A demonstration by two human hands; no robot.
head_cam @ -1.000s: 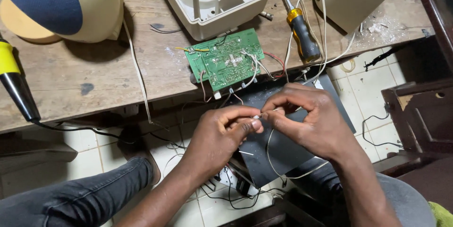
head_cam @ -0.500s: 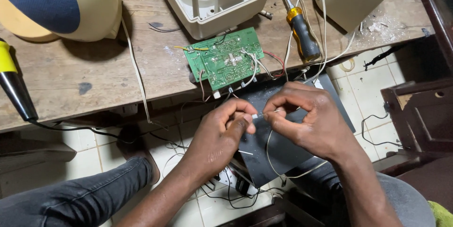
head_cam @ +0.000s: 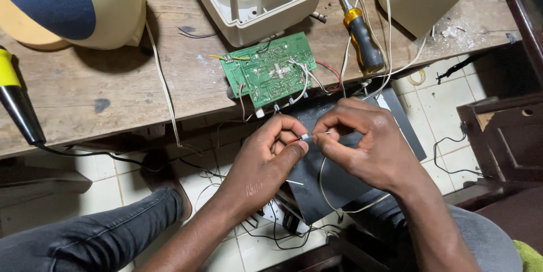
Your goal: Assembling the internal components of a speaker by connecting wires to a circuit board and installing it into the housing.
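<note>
Two hands, left hand [head_cam: 266,162] and right hand [head_cam: 365,147], pinch one thin wire [head_cam: 317,134] between fingertips. Likely light, limp, easily broken; grip near its end.

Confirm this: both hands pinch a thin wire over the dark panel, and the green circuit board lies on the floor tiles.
Not quite. The head view shows the green circuit board on the wooden bench, not the floor. The left hand and right hand do pinch the wire over the dark panel.
</note>
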